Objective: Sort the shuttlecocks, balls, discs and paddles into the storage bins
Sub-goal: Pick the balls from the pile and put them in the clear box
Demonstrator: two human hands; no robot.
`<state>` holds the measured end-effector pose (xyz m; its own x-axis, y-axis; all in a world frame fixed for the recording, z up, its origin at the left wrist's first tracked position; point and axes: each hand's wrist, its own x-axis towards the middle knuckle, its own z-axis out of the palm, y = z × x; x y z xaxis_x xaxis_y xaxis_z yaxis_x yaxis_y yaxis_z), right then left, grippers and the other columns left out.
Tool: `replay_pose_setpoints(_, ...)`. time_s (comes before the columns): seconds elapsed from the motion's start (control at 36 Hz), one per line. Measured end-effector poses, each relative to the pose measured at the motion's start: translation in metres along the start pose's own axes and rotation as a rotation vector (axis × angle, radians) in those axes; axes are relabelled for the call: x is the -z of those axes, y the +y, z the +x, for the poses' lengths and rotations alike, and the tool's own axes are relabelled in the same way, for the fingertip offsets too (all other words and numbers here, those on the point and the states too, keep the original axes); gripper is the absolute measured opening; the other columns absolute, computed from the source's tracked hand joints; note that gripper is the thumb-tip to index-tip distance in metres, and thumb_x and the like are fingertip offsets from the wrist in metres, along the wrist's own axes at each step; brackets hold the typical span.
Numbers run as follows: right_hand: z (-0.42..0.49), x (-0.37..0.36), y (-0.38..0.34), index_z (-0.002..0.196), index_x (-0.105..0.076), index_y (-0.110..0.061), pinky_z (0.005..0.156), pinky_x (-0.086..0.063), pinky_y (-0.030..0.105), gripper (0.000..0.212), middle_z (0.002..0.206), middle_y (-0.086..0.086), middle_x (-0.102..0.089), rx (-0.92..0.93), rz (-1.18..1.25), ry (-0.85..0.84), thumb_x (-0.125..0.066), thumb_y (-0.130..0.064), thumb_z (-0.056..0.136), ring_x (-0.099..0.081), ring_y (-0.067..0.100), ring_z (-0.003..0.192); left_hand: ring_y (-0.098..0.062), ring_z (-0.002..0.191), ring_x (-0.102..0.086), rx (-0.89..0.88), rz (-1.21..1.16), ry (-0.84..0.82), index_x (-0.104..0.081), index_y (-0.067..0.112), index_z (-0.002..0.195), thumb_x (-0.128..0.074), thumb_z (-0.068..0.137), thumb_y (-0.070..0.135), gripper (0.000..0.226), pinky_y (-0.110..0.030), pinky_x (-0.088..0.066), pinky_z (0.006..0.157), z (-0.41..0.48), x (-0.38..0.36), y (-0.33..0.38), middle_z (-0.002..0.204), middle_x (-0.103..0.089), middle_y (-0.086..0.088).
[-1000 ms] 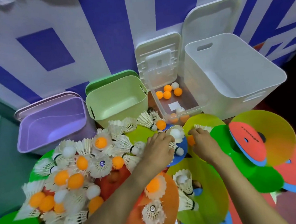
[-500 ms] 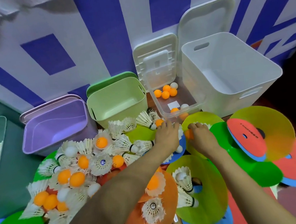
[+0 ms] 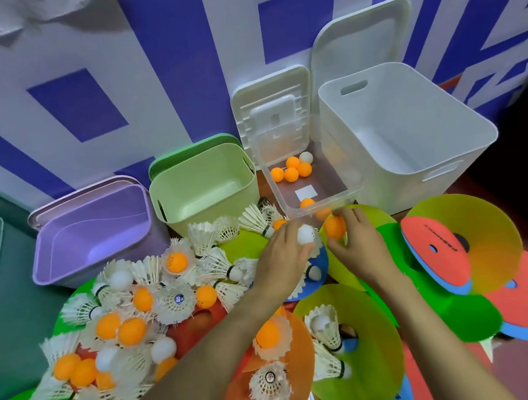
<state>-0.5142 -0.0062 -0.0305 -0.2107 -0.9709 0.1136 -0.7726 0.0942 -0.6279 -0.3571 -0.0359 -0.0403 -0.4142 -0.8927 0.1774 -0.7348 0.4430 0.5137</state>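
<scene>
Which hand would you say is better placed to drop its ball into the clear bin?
Probably the right hand: its orange ball sits just below the clear bin; the left hand holds its white ball farther back.

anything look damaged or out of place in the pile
Yes. The shuttlecock on the orange disc near the bottom has ragged, frayed feathers. An orange ball also sits nested in the skirt of a second shuttlecock.
</scene>
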Motion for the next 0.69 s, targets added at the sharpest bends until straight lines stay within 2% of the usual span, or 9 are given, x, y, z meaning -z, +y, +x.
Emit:
replay_pose_setpoints(0.14, 0.033, 0.007, -0.023, 0.125, -0.048, -0.010, 0.067, -0.039, 0.028, 0.045, 0.117, 0.010, -0.048, 0.090, 0.087, 0.123, -0.063, -0.017, 0.083, -0.054, 0.026, 0.092, -0.023, 0.096, -0.052, 0.046, -0.171, 0.163, -0.050, 0.007, 0.114, -0.060, 0.089, 0.018, 0.029, -0.033, -0.045, 0.075, 0.021, 0.019, 0.001, 0.109, -0.053, -0.008)
replay_pose_setpoints(0.25, 0.086, 0.006, -0.025, 0.125, -0.047, -0.009, 0.073, -0.039, 0.033, 0.045, 0.124, 0.015, -0.047, 0.003, 0.003, 0.006, -0.060, -0.015, 0.082, -0.053, 0.035, 0.102, -0.025, 0.100, -0.051, 0.077, -0.187, 0.185, -0.051, 0.009, 0.113, -0.061, 0.086, 0.015, 0.029, -0.037, -0.044, 0.075, 0.050, 0.027, 0.001, 0.111, -0.053, -0.007)
replay_pose_setpoints(0.33, 0.116, 0.000, -0.017, 0.132, -0.041, -0.008, 0.078, -0.043, 0.041, 0.049, 0.124, 0.022, -0.048, -0.068, -0.146, -0.163, -0.051, -0.010, 0.085, -0.053, 0.041, 0.102, -0.028, 0.104, -0.051, 0.066, -0.110, 0.144, -0.053, 0.009, 0.115, -0.060, 0.085, 0.013, 0.031, -0.038, -0.042, 0.079, 0.079, 0.029, 0.000, 0.116, -0.054, -0.008)
replay_pose_setpoints(0.39, 0.128, -0.003, -0.012, 0.134, -0.038, -0.007, 0.079, -0.043, 0.040, 0.047, 0.123, 0.024, -0.050, -0.095, -0.216, -0.239, -0.045, -0.010, 0.088, -0.054, 0.040, 0.104, -0.031, 0.106, -0.051, 0.040, -0.013, 0.093, -0.054, 0.009, 0.116, -0.058, 0.084, 0.012, 0.033, -0.037, -0.037, 0.085, 0.100, 0.027, -0.004, 0.117, -0.056, -0.011)
replay_pose_setpoints(0.47, 0.137, 0.000, -0.010, 0.129, -0.045, -0.009, 0.087, -0.043, 0.037, 0.037, 0.128, 0.018, -0.053, -0.120, -0.357, -0.371, -0.046, -0.017, 0.093, -0.053, 0.035, 0.114, -0.029, 0.110, -0.051, 0.012, 0.134, 0.005, -0.054, 0.010, 0.116, -0.059, 0.082, 0.013, 0.034, -0.033, -0.030, 0.088, 0.132, 0.020, -0.008, 0.116, -0.058, -0.008)
replay_pose_setpoints(0.53, 0.141, 0.001, -0.008, 0.127, -0.047, -0.006, 0.090, -0.042, 0.035, 0.038, 0.129, 0.016, -0.055, -0.137, -0.428, -0.441, -0.051, -0.020, 0.092, -0.053, 0.032, 0.117, -0.029, 0.111, -0.052, 0.008, 0.239, -0.059, -0.054, 0.012, 0.115, -0.058, 0.082, 0.015, 0.033, -0.035, -0.029, 0.093, 0.151, 0.013, -0.011, 0.116, -0.060, -0.007)
replay_pose_setpoints(0.61, 0.148, -0.001, -0.001, 0.125, -0.047, -0.008, 0.089, -0.043, 0.034, 0.039, 0.127, 0.014, -0.056, -0.173, -0.451, -0.434, -0.055, -0.022, 0.090, -0.054, 0.030, 0.116, -0.029, 0.111, -0.053, 0.045, 0.368, -0.199, -0.055, 0.014, 0.110, -0.055, 0.086, 0.018, 0.024, -0.043, -0.025, 0.104, 0.174, 0.005, -0.014, 0.114, -0.061, -0.007)
replay_pose_setpoints(0.69, 0.149, -0.005, 0.006, 0.123, -0.047, -0.010, 0.087, -0.043, 0.034, 0.039, 0.125, 0.014, -0.056, -0.180, -0.397, -0.351, -0.054, -0.027, 0.089, -0.054, 0.032, 0.114, -0.028, 0.114, -0.052, 0.068, 0.451, -0.281, -0.058, 0.014, 0.107, -0.057, 0.086, 0.019, 0.022, -0.042, -0.023, 0.106, 0.187, -0.002, -0.019, 0.115, -0.061, -0.007)
